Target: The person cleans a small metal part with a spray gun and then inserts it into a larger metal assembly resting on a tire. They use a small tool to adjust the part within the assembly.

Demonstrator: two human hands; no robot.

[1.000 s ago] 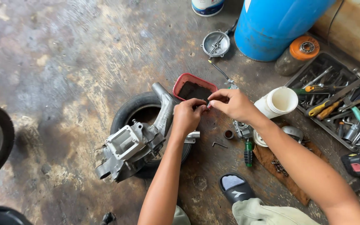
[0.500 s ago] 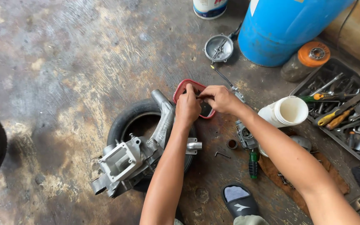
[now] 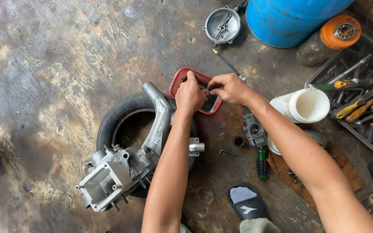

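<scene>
Nearest to me, a black sandal [image 3: 247,203] sits on the stained concrete floor [image 3: 44,86], with a green-handled screwdriver [image 3: 261,162] just beyond it. To the left, a grey metal engine casing [image 3: 121,172] lies across a small black tyre [image 3: 117,116]. Further out, my left hand [image 3: 191,95] and right hand [image 3: 229,88] meet over a red-rimmed tray [image 3: 182,77] on the floor, fingertips pinched together on something too small to tell; both grips look closed, each resting against the tray. Right of them stands a white cup [image 3: 307,105] and a tool tray [image 3: 359,99]. Farthest off, a round metal cover [image 3: 223,26] lies beside a blue drum [image 3: 290,19].
</scene>
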